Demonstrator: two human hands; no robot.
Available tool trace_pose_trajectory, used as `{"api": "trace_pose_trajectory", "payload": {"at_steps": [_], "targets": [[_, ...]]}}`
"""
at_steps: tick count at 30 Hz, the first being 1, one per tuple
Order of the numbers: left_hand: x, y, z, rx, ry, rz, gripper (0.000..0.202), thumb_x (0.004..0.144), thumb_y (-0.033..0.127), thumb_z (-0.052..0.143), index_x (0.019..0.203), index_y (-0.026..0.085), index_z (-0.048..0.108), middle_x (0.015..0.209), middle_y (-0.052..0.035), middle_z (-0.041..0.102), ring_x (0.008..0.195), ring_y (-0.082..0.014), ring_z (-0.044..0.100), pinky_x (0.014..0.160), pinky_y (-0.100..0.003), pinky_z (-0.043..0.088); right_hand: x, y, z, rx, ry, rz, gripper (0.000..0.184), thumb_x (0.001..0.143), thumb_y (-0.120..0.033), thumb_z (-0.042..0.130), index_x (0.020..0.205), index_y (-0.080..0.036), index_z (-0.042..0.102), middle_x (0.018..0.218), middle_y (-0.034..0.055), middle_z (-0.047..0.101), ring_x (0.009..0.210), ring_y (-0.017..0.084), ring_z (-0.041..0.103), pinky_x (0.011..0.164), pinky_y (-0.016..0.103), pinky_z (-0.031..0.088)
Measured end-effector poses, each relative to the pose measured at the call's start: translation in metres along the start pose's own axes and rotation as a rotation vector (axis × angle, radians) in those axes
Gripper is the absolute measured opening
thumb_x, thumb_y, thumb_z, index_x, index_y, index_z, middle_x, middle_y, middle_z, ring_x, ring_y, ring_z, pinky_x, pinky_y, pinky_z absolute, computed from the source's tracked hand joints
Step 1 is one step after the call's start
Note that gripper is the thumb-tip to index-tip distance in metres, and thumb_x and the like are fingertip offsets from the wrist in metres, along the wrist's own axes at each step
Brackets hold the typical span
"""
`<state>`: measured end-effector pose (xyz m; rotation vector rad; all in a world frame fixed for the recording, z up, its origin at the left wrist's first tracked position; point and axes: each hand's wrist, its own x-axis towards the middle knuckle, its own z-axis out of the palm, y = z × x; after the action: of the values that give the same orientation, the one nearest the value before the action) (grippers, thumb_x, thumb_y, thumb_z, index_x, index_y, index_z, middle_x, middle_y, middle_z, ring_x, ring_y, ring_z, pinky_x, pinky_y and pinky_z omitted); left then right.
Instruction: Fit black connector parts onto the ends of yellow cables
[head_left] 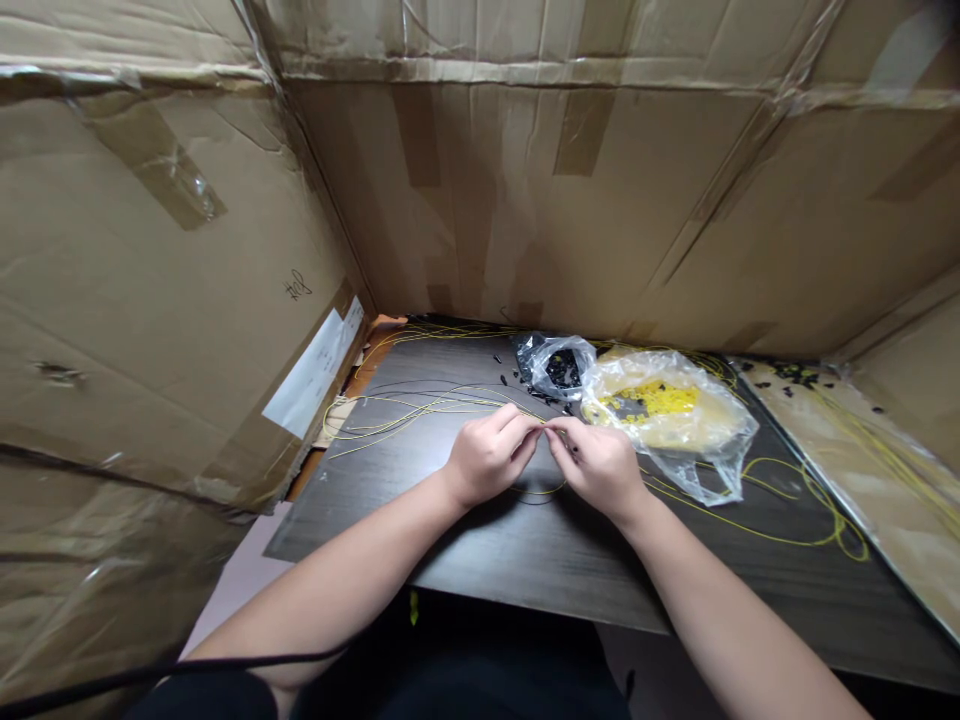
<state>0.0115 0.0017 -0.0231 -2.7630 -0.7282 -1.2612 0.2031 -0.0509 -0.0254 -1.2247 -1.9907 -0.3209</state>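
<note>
My left hand (491, 455) and my right hand (600, 462) meet over the middle of the dark table, fingertips almost touching. Both are closed in a pinch. Thin yellow and black wires (420, 405) run from the left side of the table toward my left fingertips. Under the hands hangs a small wire loop (541, 492). Whatever lies between the right fingertips is too small to make out. Just beyond my right hand sits a clear plastic bag (720, 440) of small yellow pieces (667, 398). Beside it, another clear bag (536, 352) holds small black pieces (564, 368).
Cardboard walls (480, 220) enclose the dark table (420, 520) at the back and sides. Loose black pieces (504, 380) lie near the bags. Yellow wire coils (832, 510) spread at the right. A cardboard strip (885, 490) there carries more black pieces (795, 372).
</note>
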Motion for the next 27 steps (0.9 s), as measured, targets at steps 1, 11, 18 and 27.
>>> {"api": "trace_pose_trajectory", "payload": {"at_steps": [1,11,18,27], "targets": [[-0.0001,-0.0001,0.0004,0.003,-0.012,-0.001,0.015,0.097,0.022,0.053,0.104,0.017,0.065,0.088,-0.0051,0.069,0.076,-0.0154,0.065,0.068,-0.026,0.050,0.0002,0.0002,-0.0002,-0.045,-0.002,-0.023,0.012,0.097,-0.022,0.057,0.099,-0.016,0.067,0.070,0.0008,0.069,0.057,0.014,0.063,0.059,0.028,0.040],[0.0019,-0.0029,-0.0010,-0.036,-0.073,-0.012,0.015,0.098,0.021,0.050,0.100,0.017,0.064,0.086,-0.0048,0.066,0.070,-0.0142,0.061,0.062,-0.026,0.045,-0.0015,0.0030,0.0015,0.080,-0.093,0.086,0.015,0.098,-0.025,0.054,0.099,-0.017,0.067,0.061,-0.0023,0.063,0.050,0.011,0.056,0.053,0.025,0.037],[0.0052,0.0014,-0.0024,-0.291,-0.060,-0.204,0.013,0.097,0.022,0.054,0.094,0.017,0.066,0.082,-0.0037,0.063,0.072,-0.0132,0.057,0.068,-0.026,0.045,-0.0027,0.0013,0.0040,0.155,0.015,0.156,0.014,0.097,-0.028,0.059,0.104,-0.017,0.065,0.056,-0.0053,0.051,0.048,0.010,0.051,0.051,0.024,0.038],[0.0087,0.0039,-0.0016,-0.436,-0.043,-0.354,0.014,0.095,0.026,0.058,0.089,0.017,0.068,0.074,-0.0008,0.059,0.066,-0.0115,0.051,0.062,-0.025,0.041,-0.0030,-0.0054,0.0059,0.127,0.055,0.117,0.016,0.097,-0.023,0.060,0.111,-0.017,0.065,0.070,-0.0008,0.068,0.054,0.011,0.060,0.055,0.024,0.044]]}}
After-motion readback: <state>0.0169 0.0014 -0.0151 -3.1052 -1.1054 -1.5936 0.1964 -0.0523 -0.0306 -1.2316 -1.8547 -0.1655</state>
